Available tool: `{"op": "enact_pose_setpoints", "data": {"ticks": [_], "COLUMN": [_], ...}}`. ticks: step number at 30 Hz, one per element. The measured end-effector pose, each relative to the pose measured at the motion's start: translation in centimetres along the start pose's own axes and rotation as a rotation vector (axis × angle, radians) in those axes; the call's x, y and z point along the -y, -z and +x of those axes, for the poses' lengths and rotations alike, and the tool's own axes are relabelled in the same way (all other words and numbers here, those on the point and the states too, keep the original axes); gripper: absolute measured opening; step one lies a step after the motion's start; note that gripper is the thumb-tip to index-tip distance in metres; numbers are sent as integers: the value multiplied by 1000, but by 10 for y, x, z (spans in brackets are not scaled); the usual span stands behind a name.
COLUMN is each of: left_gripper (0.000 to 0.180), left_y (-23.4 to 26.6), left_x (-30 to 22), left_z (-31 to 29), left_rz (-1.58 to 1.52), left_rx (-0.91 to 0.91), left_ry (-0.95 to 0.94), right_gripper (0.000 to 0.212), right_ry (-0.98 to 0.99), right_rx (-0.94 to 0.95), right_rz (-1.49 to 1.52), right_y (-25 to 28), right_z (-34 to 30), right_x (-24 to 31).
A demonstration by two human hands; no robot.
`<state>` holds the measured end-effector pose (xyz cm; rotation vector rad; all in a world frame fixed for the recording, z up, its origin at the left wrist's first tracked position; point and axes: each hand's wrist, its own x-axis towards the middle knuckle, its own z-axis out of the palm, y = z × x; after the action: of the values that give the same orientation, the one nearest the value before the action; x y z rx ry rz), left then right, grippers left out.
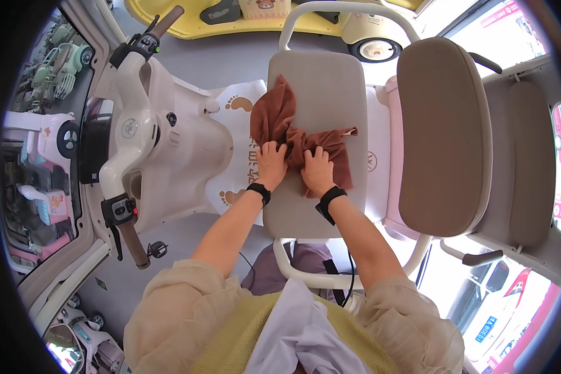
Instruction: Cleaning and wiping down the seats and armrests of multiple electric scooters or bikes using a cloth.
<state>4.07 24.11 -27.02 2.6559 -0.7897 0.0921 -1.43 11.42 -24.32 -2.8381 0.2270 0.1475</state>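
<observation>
We've a rust-brown cloth (275, 114), bunched mid-length, its creased ends flaring across the beige seat (324, 84), one past the left edge! Our left hand (272, 166) and right hand (318, 172) curl half-closed, gripping its folds.

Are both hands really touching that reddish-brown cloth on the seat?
Touching. The head view shows the left hand and right hand with fingers curled into the bunched middle of the reddish-brown cloth.

Brown cloth (274, 118): folds beneath left grip (271, 165) and right grip (318, 171), on the seat (324, 78), hidden from me.
Yellow vehicle (311, 25): beyond the seat, cut off above.
Purple thing (306, 257): at the seat's near side, partly covered; I can't identify it.
</observation>
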Motion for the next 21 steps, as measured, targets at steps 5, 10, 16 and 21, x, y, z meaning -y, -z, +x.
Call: {"op": "enact_pose_setpoints", "data": {"ticks": [5, 10, 16, 21], "left_gripper": [39, 37, 39, 38], "left_y": [18, 41, 35, 7], "left_x": [2, -11, -30, -22], "left_z": [-59, -78, -90, -87], "left_rz": [-17, -89, -262, -347], "left_rx": [229, 465, 772, 713], "left_ry": [77, -9, -141, -154], "right_gripper": [41, 45, 26, 23], "right_ry": [104, 213, 87, 112], "right_rx": [285, 620, 868, 580], "right_rz": [161, 122, 41, 85], "right_y": [2, 4, 30, 36], "right_z": [-25, -50, -69, -67], "right_x": [6, -19, -40, -50]}}
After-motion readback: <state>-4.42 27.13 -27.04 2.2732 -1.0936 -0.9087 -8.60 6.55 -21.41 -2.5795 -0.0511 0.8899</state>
